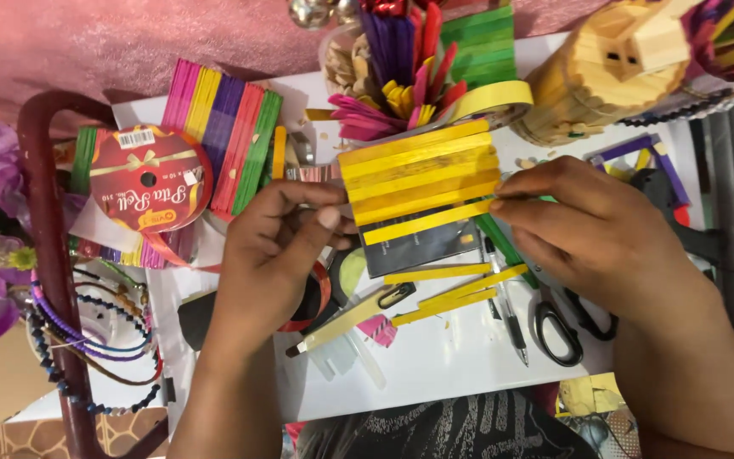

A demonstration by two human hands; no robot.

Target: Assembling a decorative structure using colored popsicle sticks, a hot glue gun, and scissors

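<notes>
A panel of yellow craft sticks, laid side by side, is held above the white work surface. My left hand pinches its left edge with thumb and fingers. My right hand grips the right end of the lowest yellow stick, which sits slightly slanted against the panel. A dark card lies under the panel. Three loose yellow sticks lie on the surface below.
Stacks of coloured sticks and a red ribbon spool sit at left. A cup of mixed sticks, a wooden stick house, scissors, a pen, a craft knife and beaded strings surround the hands.
</notes>
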